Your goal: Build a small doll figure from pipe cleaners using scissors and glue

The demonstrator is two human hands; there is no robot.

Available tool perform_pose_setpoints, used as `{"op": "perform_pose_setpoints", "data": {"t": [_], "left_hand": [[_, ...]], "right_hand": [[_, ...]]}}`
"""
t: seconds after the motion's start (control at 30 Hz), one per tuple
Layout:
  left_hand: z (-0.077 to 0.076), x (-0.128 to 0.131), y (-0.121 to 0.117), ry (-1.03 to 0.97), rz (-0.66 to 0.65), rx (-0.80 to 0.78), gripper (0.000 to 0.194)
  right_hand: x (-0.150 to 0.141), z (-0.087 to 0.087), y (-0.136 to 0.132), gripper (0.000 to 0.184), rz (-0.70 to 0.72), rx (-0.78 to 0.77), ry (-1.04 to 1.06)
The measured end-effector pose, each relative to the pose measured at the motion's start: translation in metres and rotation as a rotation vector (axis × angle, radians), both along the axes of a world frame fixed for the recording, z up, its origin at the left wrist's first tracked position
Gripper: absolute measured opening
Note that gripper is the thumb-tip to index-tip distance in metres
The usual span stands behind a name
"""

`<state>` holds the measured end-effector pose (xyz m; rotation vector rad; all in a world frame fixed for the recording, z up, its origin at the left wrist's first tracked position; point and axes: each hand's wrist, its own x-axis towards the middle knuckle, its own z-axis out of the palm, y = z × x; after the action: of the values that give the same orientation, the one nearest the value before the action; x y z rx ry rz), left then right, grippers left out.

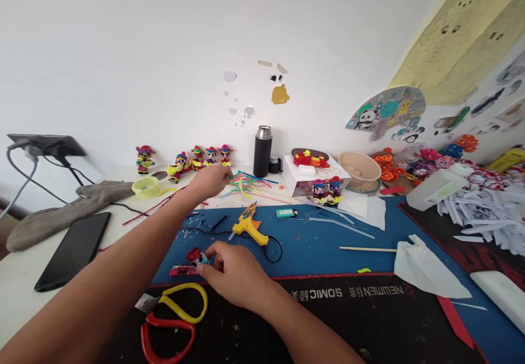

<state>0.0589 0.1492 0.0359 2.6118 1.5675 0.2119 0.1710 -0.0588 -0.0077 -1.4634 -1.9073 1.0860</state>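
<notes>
My left hand [211, 182] reaches across to a pile of thin coloured strips [245, 182] at the back. Its fingers are bent together at the pile's left edge; what lies between the fingertips is hidden. Low in the middle, my right hand [235, 271] grips a small craft figure [198, 257] with a glittery red top and a light blue body. A pink-red clip-like piece [183, 270] lies just left of the figure. Yellow-and-red-handled scissors [184, 301] rest nearer to me. Beyond my right hand lies a yellow glue gun [249, 226].
Several finished figures [197, 158] stand along the wall. A black flask [263, 151] and a white box [294, 175] are at the back. Left are a phone [74, 249] and a yellow tape roll [146, 187]. Right are a stick [367, 249], tissue [426, 265] and a bottle [438, 189].
</notes>
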Motion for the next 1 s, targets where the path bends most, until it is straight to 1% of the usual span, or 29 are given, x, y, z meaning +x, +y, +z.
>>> {"op": "perform_pose_setpoints", "data": {"t": [0.1,0.17,0.23,0.33,0.37,0.43,0.5,0.6,0.7,0.77,0.87,1.0], "left_hand": [[0.001,0.012,0.0,-0.097,-0.002,0.082,0.032],[-0.003,0.02,0.003,-0.145,-0.018,0.099,0.034],[-0.011,0.025,0.006,-0.169,-0.049,0.066,0.037],[-0.025,0.023,0.011,-0.179,-0.108,-0.036,0.051],[-0.029,0.021,0.012,-0.179,-0.128,-0.074,0.053],[-0.035,0.015,0.012,-0.176,-0.178,-0.172,0.041],[-0.038,0.009,0.01,-0.177,-0.248,-0.303,0.031],[-0.041,0.007,0.006,-0.2,-0.35,-0.478,0.028],[-0.044,0.011,0.005,-0.239,-0.401,-0.558,0.03],[-0.044,0.013,0.005,-0.275,-0.399,-0.558,0.033],[-0.042,0.011,0.007,-0.346,-0.352,-0.511,0.043],[-0.031,-0.007,0.007,-0.443,-0.277,-0.475,0.046]], "right_hand": [[0.0,0.002,0.0,0.026,0.003,-0.008,-0.007],[0.0,0.003,-0.001,0.026,0.003,-0.008,-0.015],[0.0,0.003,0.0,0.026,0.006,-0.01,-0.019],[0.001,0.002,0.0,0.027,0.012,-0.01,-0.028],[0.001,0.002,0.0,0.027,0.012,-0.007,-0.031],[0.001,0.003,-0.001,0.027,0.011,0.0,-0.038],[0.001,0.004,-0.001,0.027,0.02,0.003,-0.039],[0.0,0.004,-0.002,0.028,0.041,0.01,-0.045],[0.001,0.003,-0.002,0.028,0.043,0.025,-0.053],[0.001,0.001,-0.002,0.027,0.037,0.03,-0.055],[0.001,0.001,-0.002,0.026,0.035,0.021,-0.056],[0.001,0.004,-0.002,0.027,0.038,0.016,-0.054]]}}
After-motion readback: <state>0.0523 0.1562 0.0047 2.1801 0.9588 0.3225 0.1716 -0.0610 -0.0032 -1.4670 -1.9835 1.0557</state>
